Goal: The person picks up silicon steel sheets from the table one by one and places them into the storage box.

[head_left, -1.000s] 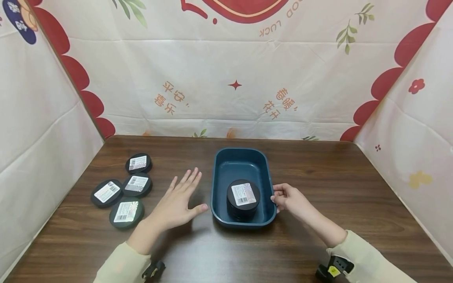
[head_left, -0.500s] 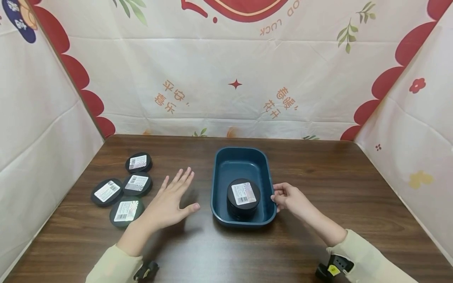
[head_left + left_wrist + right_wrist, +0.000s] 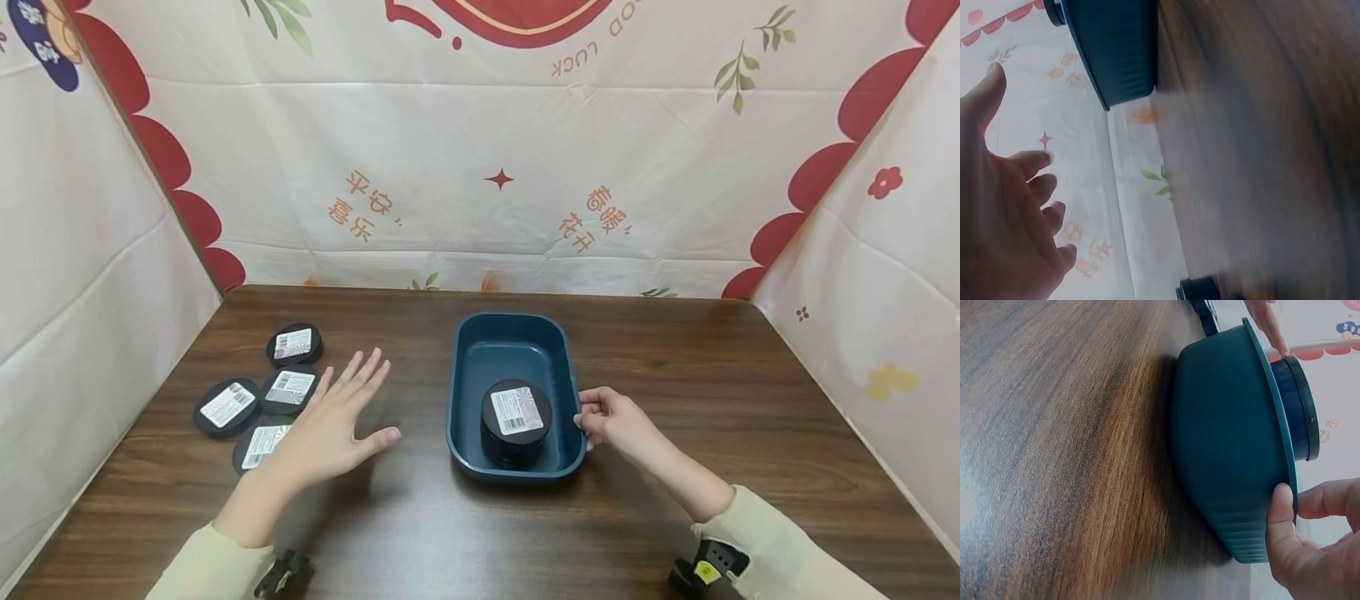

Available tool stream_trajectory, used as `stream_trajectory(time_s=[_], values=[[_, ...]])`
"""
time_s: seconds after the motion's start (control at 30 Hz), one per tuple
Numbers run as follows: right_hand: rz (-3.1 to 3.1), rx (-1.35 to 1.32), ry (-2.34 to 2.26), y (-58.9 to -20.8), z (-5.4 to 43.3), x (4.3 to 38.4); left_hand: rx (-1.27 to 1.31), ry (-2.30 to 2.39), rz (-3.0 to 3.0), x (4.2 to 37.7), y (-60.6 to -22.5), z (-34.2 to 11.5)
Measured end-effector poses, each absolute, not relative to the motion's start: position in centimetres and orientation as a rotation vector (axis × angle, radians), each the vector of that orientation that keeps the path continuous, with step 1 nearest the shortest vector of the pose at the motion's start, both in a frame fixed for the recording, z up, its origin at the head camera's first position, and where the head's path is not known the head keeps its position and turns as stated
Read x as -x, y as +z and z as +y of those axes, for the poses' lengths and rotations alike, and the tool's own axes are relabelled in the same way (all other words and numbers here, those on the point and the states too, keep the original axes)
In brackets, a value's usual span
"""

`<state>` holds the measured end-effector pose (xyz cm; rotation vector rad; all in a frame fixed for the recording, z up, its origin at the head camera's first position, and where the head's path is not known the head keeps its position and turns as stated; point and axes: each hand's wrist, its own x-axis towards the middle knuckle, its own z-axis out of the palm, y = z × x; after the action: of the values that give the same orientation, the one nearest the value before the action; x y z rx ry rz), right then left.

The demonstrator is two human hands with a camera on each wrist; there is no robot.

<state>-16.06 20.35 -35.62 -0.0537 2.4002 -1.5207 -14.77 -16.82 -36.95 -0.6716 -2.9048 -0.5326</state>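
My right hand point(image 3: 611, 421) pinches the right rim of a dark blue rectangular tray point(image 3: 510, 354); in the right wrist view the thumb point(image 3: 1280, 509) presses the outer wall. Inside the tray, toward its near end, a round black lidded tub point(image 3: 516, 414) with a white barcode label rises above the rim. Whether it is one tub or a stack I cannot tell. My left hand point(image 3: 322, 433) hovers left of the tray, fingers spread, holding nothing. Just beyond it lie several flat round black tubs point(image 3: 288, 390) with similar labels; the hand partly covers the nearest one point(image 3: 258, 450).
The wood-grain table point(image 3: 675, 367) carries everything. Printed white cloth point(image 3: 487, 142) hangs behind it and along both sides. A black wrist device point(image 3: 281, 573) is strapped at the left sleeve, another point(image 3: 708, 567) at the right sleeve.
My left hand has moved left, away from the tray and toward the loose tubs, now covering part of the nearest one. The right hand and tray have stayed put.
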Motion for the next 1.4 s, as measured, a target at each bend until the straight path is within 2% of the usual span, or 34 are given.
stream_trajectory(time_s=[1.4], values=[[2.375,0.030,-1.545,-35.9,20.5,16.3,0.348,-0.470,-2.891,14.6,-37.9,-27.0]])
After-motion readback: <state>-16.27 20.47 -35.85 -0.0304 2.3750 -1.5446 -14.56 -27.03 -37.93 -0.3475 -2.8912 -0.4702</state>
